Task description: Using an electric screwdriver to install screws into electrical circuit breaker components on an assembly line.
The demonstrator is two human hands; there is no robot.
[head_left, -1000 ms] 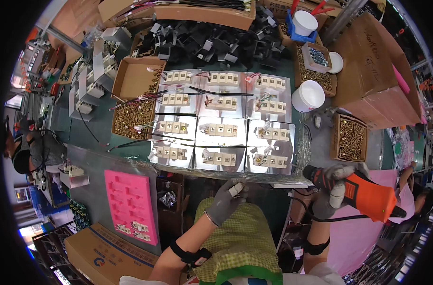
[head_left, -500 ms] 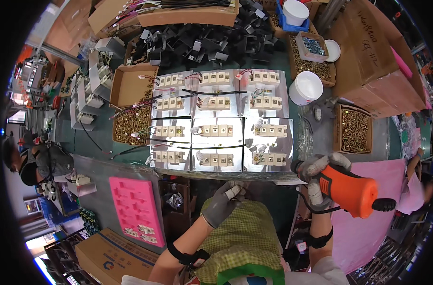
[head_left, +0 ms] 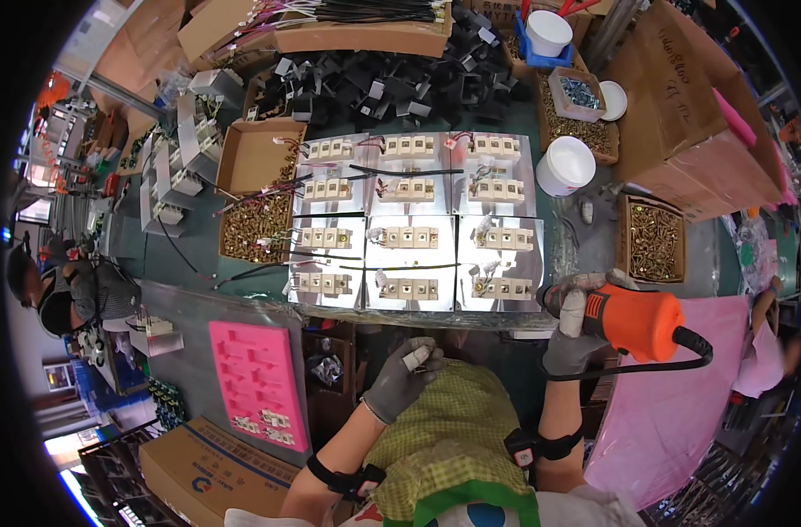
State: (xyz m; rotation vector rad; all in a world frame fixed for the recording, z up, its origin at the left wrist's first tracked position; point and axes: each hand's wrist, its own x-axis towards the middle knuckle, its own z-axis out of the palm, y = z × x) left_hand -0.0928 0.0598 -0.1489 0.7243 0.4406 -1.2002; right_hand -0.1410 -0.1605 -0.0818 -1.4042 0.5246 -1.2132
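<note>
My right hand [head_left: 569, 327] was clamped round the driver [head_left: 633, 321], chunky and cord-dragged, best held mid-body, while my left hand [head_left: 402, 379] pinched a light hard part [head_left: 415, 358].

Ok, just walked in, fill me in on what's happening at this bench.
A person in grey gloves sits at a green bench. The right hand grips an orange corded power screwdriver at the bench's near edge. The left hand holds a small white part over the lap. Twelve beige terminal modules lie in rows on metal plates.
</note>
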